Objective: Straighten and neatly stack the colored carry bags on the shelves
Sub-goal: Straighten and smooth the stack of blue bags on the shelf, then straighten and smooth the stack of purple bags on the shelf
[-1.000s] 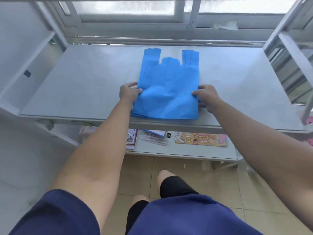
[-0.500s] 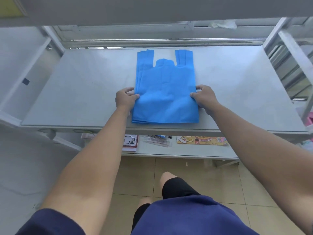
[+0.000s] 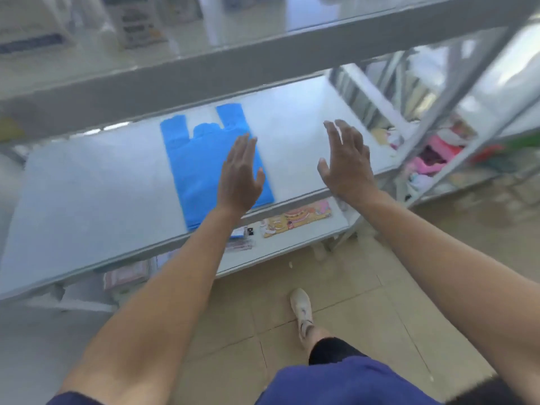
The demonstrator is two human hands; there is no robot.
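Blue bags [image 3: 201,168] flat on shelf [image 3: 87,194]; left hand [image 3: 241,173], right hand [image 3: 346,162] spread

Carry bags [image 3: 201,162]: were one plain bright blue.
Shelf [image 3: 87,185]: was pale grey, almost white.
Floor [image 3: 350,287]: was of beige tiles with thin darker joints.
Shoe [image 3: 301,305]: was white.
Shorts [image 3: 336,381]: were dark blue, with black cloth at the knee.
Flat packet [image 3: 298,219]: had a cartoon print in yellow, orange and pink.
Heap [image 3: 438,149] on the neighbouring rack: showed pink, white and some red, too blurred for patterns.
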